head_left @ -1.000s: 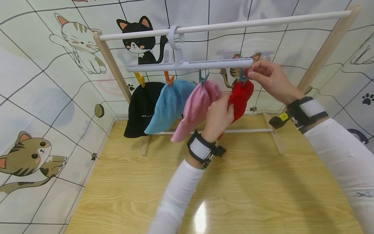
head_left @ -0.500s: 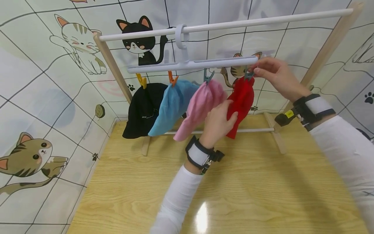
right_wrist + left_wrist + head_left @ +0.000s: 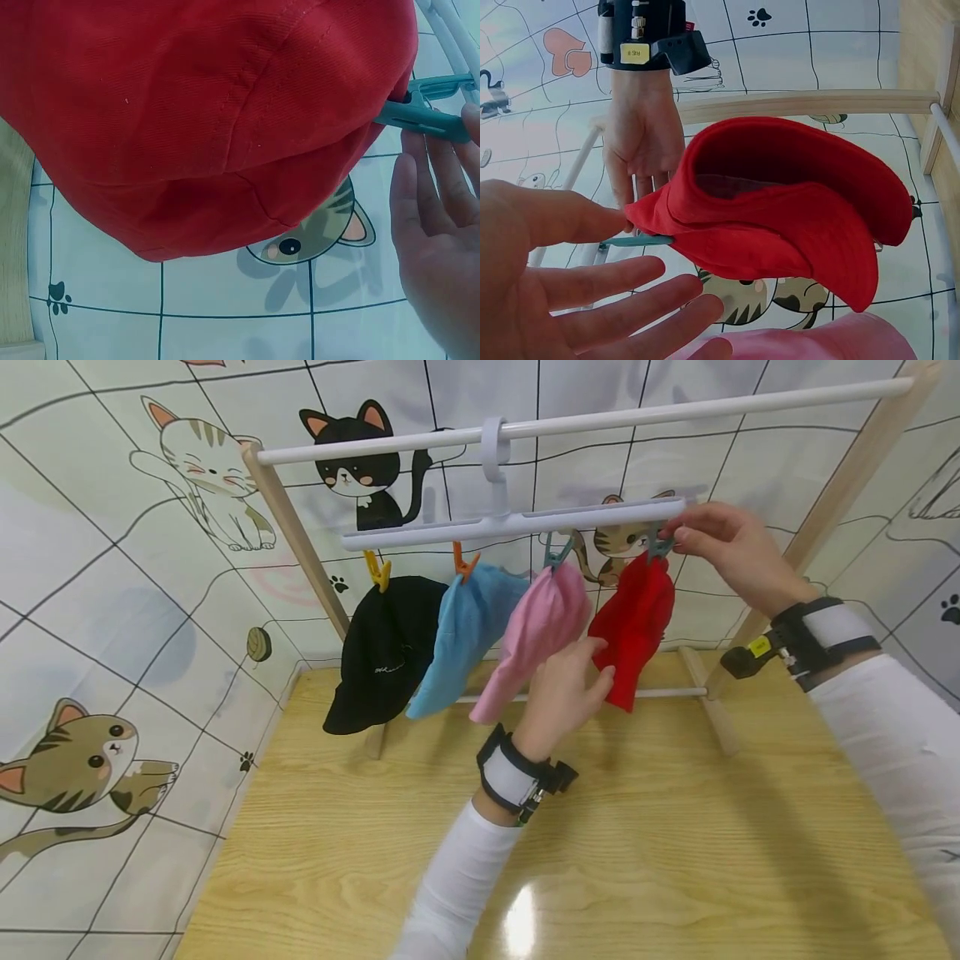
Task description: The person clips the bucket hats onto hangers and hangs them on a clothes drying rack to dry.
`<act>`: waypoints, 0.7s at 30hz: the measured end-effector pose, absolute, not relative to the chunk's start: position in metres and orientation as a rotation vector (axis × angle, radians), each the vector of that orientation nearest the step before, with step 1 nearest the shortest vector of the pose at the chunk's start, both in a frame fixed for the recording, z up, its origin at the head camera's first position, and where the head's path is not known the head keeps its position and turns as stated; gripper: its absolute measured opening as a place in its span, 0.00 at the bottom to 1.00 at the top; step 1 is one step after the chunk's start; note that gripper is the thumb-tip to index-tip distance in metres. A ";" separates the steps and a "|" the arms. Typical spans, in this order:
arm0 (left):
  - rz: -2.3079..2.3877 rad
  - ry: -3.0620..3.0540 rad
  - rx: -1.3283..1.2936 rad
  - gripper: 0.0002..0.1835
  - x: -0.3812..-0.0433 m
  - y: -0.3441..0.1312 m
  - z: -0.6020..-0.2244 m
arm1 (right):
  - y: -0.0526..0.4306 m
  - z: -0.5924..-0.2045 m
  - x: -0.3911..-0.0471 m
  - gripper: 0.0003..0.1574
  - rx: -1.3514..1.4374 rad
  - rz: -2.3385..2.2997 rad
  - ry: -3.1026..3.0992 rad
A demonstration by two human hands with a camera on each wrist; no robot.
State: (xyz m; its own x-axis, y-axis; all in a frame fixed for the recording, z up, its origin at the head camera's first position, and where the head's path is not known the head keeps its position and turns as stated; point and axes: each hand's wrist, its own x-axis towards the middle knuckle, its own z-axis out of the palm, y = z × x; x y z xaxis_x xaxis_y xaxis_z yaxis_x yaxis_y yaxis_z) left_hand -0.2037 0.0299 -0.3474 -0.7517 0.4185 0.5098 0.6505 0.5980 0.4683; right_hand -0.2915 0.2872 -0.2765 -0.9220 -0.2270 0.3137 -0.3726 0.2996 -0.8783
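Observation:
A red bucket hat (image 3: 641, 622) hangs from the right end of a white hanger (image 3: 517, 523) by a teal clothes peg (image 3: 660, 545). My right hand (image 3: 738, 556) pinches that peg between thumb and fingers; the right wrist view shows the teal peg (image 3: 424, 120) biting the fabric. Just left of the red hat is my left hand (image 3: 564, 695), fingers spread and holding nothing. In the left wrist view the hat's opening (image 3: 735, 161) faces the camera, with my left thumb overlapping its clipped end. A pink hat (image 3: 543, 622) hangs behind the left hand.
A blue hat (image 3: 472, 631) on an orange peg (image 3: 465, 562) and a black hat (image 3: 390, 652) on a yellow peg (image 3: 377, 571) hang further left. The hanger hooks over the white rod (image 3: 600, 425) of a wooden-legged rack above a wood-grain table (image 3: 337, 860).
The hanger and its hats have slid right along the rod, together with my right hand. My left hand has let go of the red hat and its fingers have spread.

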 end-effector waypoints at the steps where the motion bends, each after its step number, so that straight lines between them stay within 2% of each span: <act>1: -0.925 -2.471 -0.868 0.18 -0.203 0.030 -0.348 | 0.288 -0.276 -0.292 0.21 0.558 1.693 -2.429; 21: -0.937 -2.457 -0.889 0.11 -0.199 0.027 -0.364 | 0.309 -0.281 -0.289 0.22 0.459 1.715 -2.397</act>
